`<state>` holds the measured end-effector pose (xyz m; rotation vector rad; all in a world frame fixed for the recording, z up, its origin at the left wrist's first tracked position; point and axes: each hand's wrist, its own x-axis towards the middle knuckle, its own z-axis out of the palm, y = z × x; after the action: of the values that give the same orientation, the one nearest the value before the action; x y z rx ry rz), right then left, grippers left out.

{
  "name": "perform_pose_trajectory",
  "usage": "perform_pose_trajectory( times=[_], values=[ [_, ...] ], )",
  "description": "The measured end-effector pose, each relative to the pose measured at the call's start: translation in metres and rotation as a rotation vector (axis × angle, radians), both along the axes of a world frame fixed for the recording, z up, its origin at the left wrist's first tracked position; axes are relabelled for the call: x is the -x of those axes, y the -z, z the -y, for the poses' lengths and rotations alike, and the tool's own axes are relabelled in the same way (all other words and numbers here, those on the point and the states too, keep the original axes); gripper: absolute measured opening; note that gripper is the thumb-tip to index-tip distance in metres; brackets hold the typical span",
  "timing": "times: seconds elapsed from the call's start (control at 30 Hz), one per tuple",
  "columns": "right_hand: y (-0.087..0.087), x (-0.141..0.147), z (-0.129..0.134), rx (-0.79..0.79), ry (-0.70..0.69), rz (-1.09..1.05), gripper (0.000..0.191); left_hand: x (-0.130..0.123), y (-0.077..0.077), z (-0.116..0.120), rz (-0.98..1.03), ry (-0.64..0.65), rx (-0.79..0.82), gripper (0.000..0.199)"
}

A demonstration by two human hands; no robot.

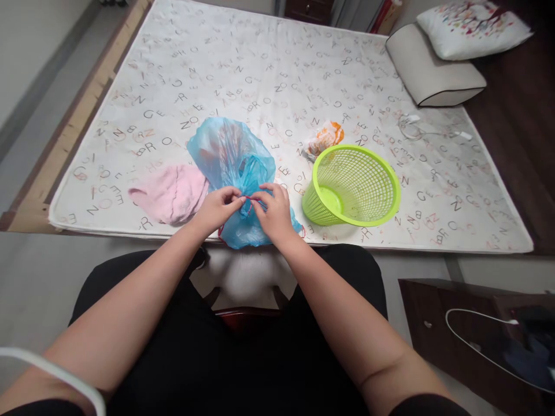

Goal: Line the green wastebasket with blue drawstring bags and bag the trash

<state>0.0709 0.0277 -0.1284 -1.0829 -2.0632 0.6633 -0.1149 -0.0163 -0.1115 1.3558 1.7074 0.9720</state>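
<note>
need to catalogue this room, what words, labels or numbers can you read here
"R" on the white mattress cover, front edge
"N" on the same cover, right side
"O" on the same cover, left of centre
Only scattered capitals show on the cover, no whole words
Print on the orange-and-white packet: too small and blurred to read
The blue plastic bag: no readable text

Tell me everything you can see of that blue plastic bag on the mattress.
The blue plastic bag is thin, translucent, crinkled film, puffed out at its far end, with something reddish faintly showing through. Its gathered top is pinched by the left hand and right hand, along with a thin red cord. It lies on a letter-printed mattress, its near part reaching the front edge, and its side touches a pink cloth.
</note>
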Motion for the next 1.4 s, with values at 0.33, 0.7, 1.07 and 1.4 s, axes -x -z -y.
perform_pose_trajectory(
  times=[0.33, 0.7, 1.07, 1.4],
  values=[
    [-0.004, -0.002, -0.006, 0.321, 0.175, -0.372, 0.005, 0.007, 0.008, -0.007, 0.158, -0.169, 0.043, 0.021],
    [0.0, 0.006, -0.009, 0.653, 0.184, -0.706, 0.01, 0.011, 0.007, -0.004, -0.027, -0.256, -0.063, 0.027],
    [-0.004, 0.007, -0.009, 0.789, 0.16, -0.762, 0.016, 0.011, 0.002, -0.007, 0.445, -0.033, 0.186, 0.048],
    [-0.008, 0.008, -0.008, 0.904, -0.005, -0.826, 0.024, 0.011, 0.015, -0.005, 0.219, 0.153, 0.037, 0.051]
  ],
)
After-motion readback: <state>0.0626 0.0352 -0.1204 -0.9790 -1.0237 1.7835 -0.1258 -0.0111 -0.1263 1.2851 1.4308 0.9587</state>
